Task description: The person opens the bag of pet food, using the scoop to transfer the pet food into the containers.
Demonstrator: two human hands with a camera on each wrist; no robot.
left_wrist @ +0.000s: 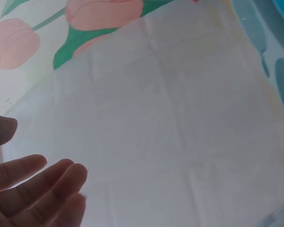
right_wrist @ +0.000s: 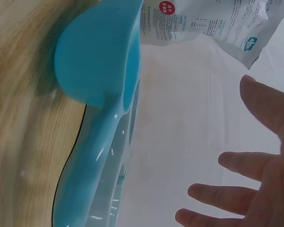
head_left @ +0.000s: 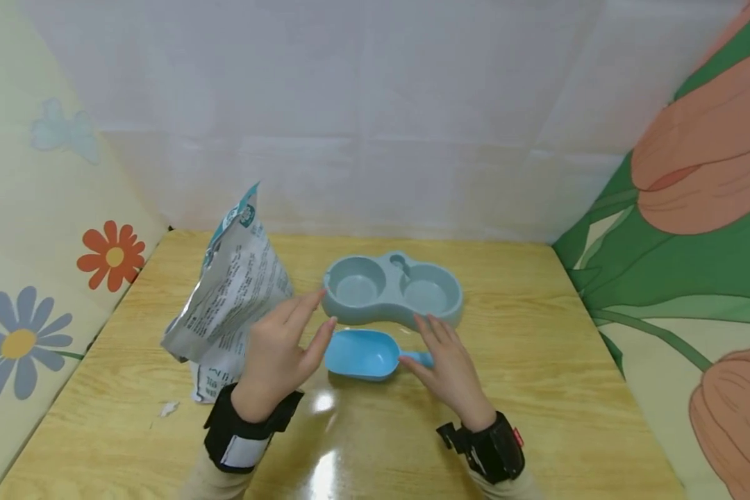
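A light blue scoop (head_left: 362, 354) lies on the wooden table (head_left: 537, 389), just in front of a grey-blue double bowl (head_left: 392, 288). My left hand (head_left: 281, 347) hovers with straight fingers by the scoop's left end, beside a printed silver bag (head_left: 228, 295). My right hand (head_left: 446, 364) lies flat over the scoop's handle (head_left: 420, 358) and does not grip it. In the right wrist view its spread fingers (right_wrist: 236, 165) hold nothing, with the scoop (right_wrist: 99, 52), the bowl's side (right_wrist: 94, 165) and the bag (right_wrist: 213, 23) beyond. The left wrist view shows straight, empty fingers (left_wrist: 38, 187).
The opened bag stands upright at the table's left. A small scrap (head_left: 169, 408) lies near the front left. A white sheet (head_left: 375, 125) backs the table, with flowered panels (head_left: 694, 208) along both sides.
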